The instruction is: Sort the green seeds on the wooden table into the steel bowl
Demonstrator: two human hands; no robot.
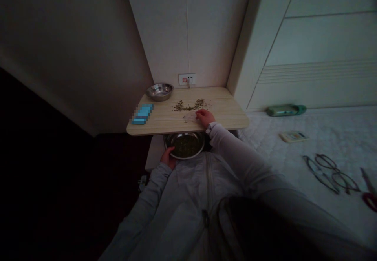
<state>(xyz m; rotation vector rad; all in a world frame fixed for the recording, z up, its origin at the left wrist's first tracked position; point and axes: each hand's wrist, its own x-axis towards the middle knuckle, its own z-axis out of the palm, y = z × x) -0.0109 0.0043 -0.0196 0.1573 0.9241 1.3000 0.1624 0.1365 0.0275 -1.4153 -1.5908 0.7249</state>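
Observation:
My left hand grips the rim of a metal bowl, held in front of my lap just below the table's near edge. Dark green small pieces cover the bottom of that bowl. On the light wooden table, my right hand rests with its fingertips pinched together; whatever is between them is too small to make out. A pale patch with a few specks lies by those fingertips. Just beyond it, small greenish-brown grains are scattered in an uneven band.
A second metal bowl stands at the table's back left, with a blurred blue device in front. A wall socket holds a plug. On the bed to the right lie a green case, a phone-like object, glasses and scissors.

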